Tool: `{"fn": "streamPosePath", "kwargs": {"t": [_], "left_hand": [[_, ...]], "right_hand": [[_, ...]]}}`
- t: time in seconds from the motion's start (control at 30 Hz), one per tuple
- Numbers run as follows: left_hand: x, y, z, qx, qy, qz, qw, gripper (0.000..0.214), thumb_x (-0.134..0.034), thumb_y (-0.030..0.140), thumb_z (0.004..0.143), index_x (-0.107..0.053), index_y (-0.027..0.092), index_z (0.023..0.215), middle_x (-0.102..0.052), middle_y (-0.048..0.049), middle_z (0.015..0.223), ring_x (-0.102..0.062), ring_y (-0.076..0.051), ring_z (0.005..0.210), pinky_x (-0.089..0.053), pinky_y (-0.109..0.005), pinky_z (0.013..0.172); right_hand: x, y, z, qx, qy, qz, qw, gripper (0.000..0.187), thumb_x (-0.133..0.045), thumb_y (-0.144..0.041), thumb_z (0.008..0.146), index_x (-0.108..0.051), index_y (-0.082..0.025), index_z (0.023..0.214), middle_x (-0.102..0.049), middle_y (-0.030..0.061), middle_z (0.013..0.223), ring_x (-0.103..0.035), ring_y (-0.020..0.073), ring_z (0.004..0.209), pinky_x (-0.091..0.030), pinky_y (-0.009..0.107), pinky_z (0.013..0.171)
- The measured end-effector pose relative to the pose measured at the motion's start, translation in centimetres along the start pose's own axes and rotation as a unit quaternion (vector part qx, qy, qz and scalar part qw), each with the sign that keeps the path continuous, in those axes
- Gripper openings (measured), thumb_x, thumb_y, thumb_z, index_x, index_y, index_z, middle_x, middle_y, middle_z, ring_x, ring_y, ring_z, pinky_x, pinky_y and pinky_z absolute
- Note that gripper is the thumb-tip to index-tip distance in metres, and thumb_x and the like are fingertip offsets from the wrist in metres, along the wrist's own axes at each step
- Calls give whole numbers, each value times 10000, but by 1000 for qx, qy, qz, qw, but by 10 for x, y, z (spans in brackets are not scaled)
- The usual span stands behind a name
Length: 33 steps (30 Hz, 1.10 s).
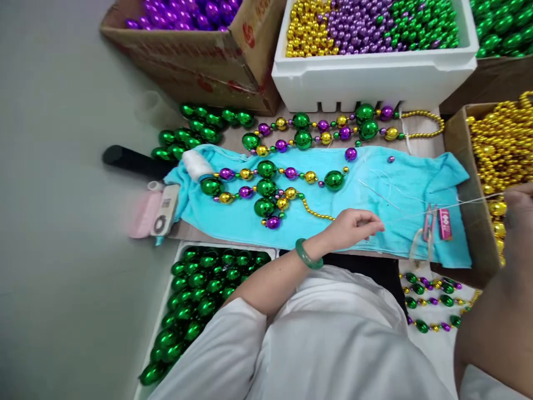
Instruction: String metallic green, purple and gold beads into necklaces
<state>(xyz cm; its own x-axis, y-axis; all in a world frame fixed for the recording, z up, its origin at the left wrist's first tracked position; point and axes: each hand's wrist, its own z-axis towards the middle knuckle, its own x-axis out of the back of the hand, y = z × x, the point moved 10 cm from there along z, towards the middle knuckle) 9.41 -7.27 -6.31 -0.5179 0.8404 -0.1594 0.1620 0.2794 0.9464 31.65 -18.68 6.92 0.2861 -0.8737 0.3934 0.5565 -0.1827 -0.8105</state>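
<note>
A thin white thread (470, 201) stretches taut from the fingertips of my left hand (353, 226) across to my right hand (518, 203) at the right edge. Both hands are closed, pinching it. From under my left hand runs a chain of small gold beads (318, 213), joined to a cluster of green, gold and purple beads. A half-strung bead necklace (266, 186) lies on the turquoise towel (233, 219), with a white thread spool (197, 165) at its left. Pink thread snips (430, 222) and a small pink box (445, 224) lie below the thread.
Behind the towel lies a longer bead necklace (302, 139). A white foam box (375, 83) of small beads and a cardboard box (195, 61) of purple beads stand at the back. A gold-bead carton (462, 144) is at right, a green-bead tray (177, 266) at lower left.
</note>
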Motion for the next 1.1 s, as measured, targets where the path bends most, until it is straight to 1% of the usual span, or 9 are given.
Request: {"fn": "streamPosePath", "kwargs": {"t": [0.1, 0.2, 0.33, 0.47, 0.63, 0.77, 0.93, 1.0, 1.1], "left_hand": [[14, 4, -6, 19, 29, 26, 999, 253, -617, 377, 800, -680, 133, 800, -580, 7, 648, -504, -60, 547, -422, -176, 516], [42, 13, -10, 16, 92, 46, 995, 236, -630, 369, 769, -673, 137, 768, -565, 17, 617, -458, -47, 481, -365, -172, 458], [98, 26, -17, -21, 211, -3, 977, 193, -664, 341, 731, -655, 148, 737, -553, 21, 602, -453, -52, 463, -317, -177, 427], [138, 29, -27, -40, 290, -49, 955, 164, -687, 304, 695, -651, 146, 723, -551, 16, 606, -457, -60, 474, -313, -191, 436], [154, 19, -37, -39, 327, -56, 943, 164, -708, 298, 679, -652, 149, 716, -590, 1, 674, -504, -87, 577, -382, -214, 530], [164, 19, -45, -36, 352, 114, 928, 135, -663, 322, 735, -671, 187, 736, -638, -6, 737, -582, -164, 741, -470, -320, 759], [118, 50, -40, -103, 324, 384, 859, 177, -578, 279, 779, -724, 208, 850, -689, -80, 1001, -578, -272, 1057, -387, -444, 1033], [82, 54, -27, -132, 279, 305, 901, 232, -556, 292, 815, -727, 203, 943, -674, -87, 1073, -584, -239, 1059, -449, -387, 974], [16, 38, 8, -91, 100, 75, 988, 282, -627, 375, 793, -719, 172, 967, -667, -87, 1000, -608, -184, 917, -516, -294, 773]], "right_hand": [[3, -2, 5, -12, 38, 54, 998, 110, -690, -200, 641, -715, -161, 741, -523, -13, 540, -420, 100, 437, -294, 264, 445], [-29, 30, 11, -136, -159, 32, 977, 144, -719, -267, 657, -683, -156, 741, -494, -32, 507, -400, 86, 422, -281, 236, 410], [-47, 80, 3, -241, -378, -31, 893, 203, -735, -335, 667, -656, -158, 727, -476, -33, 512, -403, 77, 462, -303, 220, 439], [-40, 111, 12, -261, -387, -19, 884, 198, -731, -319, 679, -641, -154, 741, -468, -35, 512, -406, 72, 467, -278, 214, 437], [-38, 121, 15, -284, -373, 32, 883, 235, -752, -323, 651, -621, -147, 735, -460, -46, 507, -391, 63, 450, -261, 216, 429], [-38, 108, 12, -273, -363, 56, 889, 255, -756, -337, 653, -608, -144, 730, -483, -44, 531, -414, 60, 461, -281, 211, 435], [-71, 60, -27, -243, -449, 81, 856, 230, -720, -365, 715, -632, -158, 762, -514, -35, 533, -409, 62, 441, -292, 211, 416], [-89, 40, -46, -233, -485, 83, 839, 234, -705, -383, 736, -639, -161, 775, -507, -37, 515, -401, 64, 421, -288, 213, 404], [-111, 14, -62, -201, -511, 89, 831, 243, -691, -389, 748, -657, -152, 792, -469, -47, 499, -388, 65, 430, -284, 211, 405]]}}
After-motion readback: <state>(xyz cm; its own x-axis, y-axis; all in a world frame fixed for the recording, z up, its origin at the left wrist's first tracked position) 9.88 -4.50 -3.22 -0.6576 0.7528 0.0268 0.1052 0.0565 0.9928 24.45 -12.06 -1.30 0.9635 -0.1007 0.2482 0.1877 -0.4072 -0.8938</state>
